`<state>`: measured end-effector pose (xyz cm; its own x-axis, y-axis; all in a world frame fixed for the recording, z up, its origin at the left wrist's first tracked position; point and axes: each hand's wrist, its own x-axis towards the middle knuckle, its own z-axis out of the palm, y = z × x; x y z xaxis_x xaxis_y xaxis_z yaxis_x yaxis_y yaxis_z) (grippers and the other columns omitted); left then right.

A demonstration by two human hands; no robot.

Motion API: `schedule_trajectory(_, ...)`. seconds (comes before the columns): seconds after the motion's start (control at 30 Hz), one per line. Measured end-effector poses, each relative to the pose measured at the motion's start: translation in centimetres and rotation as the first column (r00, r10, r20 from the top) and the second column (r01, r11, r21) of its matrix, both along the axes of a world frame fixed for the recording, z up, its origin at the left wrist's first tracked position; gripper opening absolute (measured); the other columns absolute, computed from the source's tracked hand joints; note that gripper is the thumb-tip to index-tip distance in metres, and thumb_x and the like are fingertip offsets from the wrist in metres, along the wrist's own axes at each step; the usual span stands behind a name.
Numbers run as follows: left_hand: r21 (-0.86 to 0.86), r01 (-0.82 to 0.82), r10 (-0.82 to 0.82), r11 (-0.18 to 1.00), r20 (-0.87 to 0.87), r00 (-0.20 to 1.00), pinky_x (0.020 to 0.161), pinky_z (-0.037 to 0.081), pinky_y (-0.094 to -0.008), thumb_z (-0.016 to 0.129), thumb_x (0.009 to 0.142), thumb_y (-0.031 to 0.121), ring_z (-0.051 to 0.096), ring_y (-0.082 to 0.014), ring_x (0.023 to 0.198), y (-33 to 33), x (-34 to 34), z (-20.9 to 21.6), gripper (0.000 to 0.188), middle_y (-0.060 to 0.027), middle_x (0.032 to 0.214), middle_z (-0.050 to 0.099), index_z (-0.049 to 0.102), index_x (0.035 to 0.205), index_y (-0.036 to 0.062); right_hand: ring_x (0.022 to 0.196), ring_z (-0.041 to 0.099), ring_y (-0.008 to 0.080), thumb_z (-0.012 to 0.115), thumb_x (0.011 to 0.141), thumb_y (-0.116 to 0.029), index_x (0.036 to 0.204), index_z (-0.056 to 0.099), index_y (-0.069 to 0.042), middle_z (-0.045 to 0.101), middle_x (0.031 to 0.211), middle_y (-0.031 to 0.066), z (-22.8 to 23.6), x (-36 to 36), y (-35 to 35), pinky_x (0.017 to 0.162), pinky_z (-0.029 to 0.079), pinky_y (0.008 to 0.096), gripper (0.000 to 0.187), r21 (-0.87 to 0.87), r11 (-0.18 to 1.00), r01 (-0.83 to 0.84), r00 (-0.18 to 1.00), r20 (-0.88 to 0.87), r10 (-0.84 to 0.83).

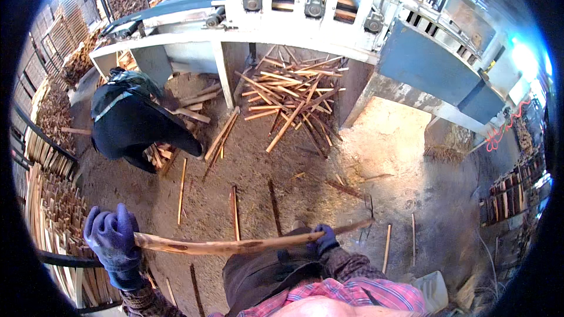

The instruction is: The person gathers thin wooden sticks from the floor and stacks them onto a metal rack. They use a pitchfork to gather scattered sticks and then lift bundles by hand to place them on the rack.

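Observation:
A long wooden pole (235, 246) lies across in front of my body, rough and slightly bent, with patches of bark. My left hand (111, 240), in a purple glove, is closed at its thick left end. Further along, my right hand (325, 239), also gloved, is wrapped around the pole near its right end. Thin dark prongs (369, 205) show beside that right end; whether they are joined to the pole I cannot tell. Below the pole, several narrow wood strips (236, 214) are scattered over the dirty floor.
A person (132, 117) in dark clothes bends over wood pieces at the left. A heap of wood strips (291, 94) lies under the long machine (305, 32). Pale sawdust (388, 138) covers the floor to its right. Stacked wood (50, 205) stands along the left side.

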<state>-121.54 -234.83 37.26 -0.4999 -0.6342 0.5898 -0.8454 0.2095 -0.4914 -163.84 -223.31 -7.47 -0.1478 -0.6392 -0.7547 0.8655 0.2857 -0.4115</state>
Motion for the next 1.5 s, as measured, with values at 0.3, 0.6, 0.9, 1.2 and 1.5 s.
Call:
schedule_trajectory(0.3, 0.438, -0.453, 0.446, 0.777, 0.125, 0.886, 0.059, 0.04, -0.044, 0.065, 0.065, 0.023, 0.051, -0.0343, 0.065, -3.4, -8.9, -0.7, 0.023, -0.0126, 0.065, 0.05, 0.055, 0.078, 0.0067, 0.055, 0.043, 0.0186, 0.054, 0.081, -0.032, 0.066, 0.044, -0.016, 0.043, 0.06, 0.0002, -9.1, -8.6, -12.7, 0.052, 0.038, 0.0364, 0.025, -0.223, 0.97, -0.097, 0.974, 0.177, 0.138)
schedule_trajectory(0.6, 0.567, -0.561, 0.534, 0.604, 0.234, 0.812, 0.057, 0.036, -0.0437, 0.062, 0.065, 0.028, 0.049, -0.0346, 0.06, -1.6, -1.5, -4.2, 0.025, -0.0135, 0.059, 0.047, 0.047, 0.059, 0.0088, 0.057, 0.049, 0.0169, 0.063, 0.079, -0.025, 0.07, 0.054, -0.015, 0.053, 0.063, -0.0026, -4.6, 0.4, -18.1, 0.056, 0.043, 0.0324, 0.016, 0.071, 0.996, -0.056, 0.983, 0.178, 0.043)
schedule_trajectory(0.9, 0.714, -0.62, 0.691, 0.325, 0.268, 0.671, 0.058, 0.039, -0.0449, 0.067, 0.065, 0.022, 0.054, -0.0345, 0.061, -1.6, 6.9, -10.3, 0.022, -0.014, 0.059, 0.052, 0.052, 0.057, 0.0077, 0.05, 0.04, 0.0217, 0.055, 0.077, -0.027, 0.061, 0.042, -0.012, 0.041, 0.054, 0.0041, -8.3, 5.7, -19.4, 0.05, 0.037, 0.0378, 0.026, 0.234, 0.951, -0.202, 0.965, 0.211, 0.153)
schedule_trajectory(1.2, 0.793, -0.608, 0.711, -0.032, 0.446, 0.544, 0.062, 0.047, -0.0439, 0.063, 0.069, 0.036, 0.06, -0.0351, 0.071, 5.5, 16.3, -11.4, 0.029, -0.018, 0.071, 0.059, 0.061, 0.077, 0.0089, 0.055, 0.047, 0.0207, 0.051, 0.083, -0.035, 0.065, 0.047, -0.011, 0.048, 0.058, 0.0037, -3.9, 15.0, -21.0, 0.053, 0.04, 0.0339, 0.03, 0.055, 0.837, -0.544, 0.81, 0.295, 0.507)
schedule_trajectory(1.5, 0.596, -0.251, 0.541, -0.763, 0.801, 0.256, 0.076, 0.048, -0.0454, 0.054, 0.077, 0.055, 0.06, -0.0379, 0.093, -0.2, 1.4, -23.3, 0.054, -0.0217, 0.096, 0.064, 0.062, 0.106, 0.0093, 0.06, 0.051, 0.014, 0.062, 0.083, -0.019, 0.077, 0.054, -0.012, 0.052, 0.067, 0.0002, 6.0, 4.2, -48.4, 0.057, 0.044, 0.028, 0.012, 0.037, 0.885, -0.465, 0.877, 0.155, 0.454)
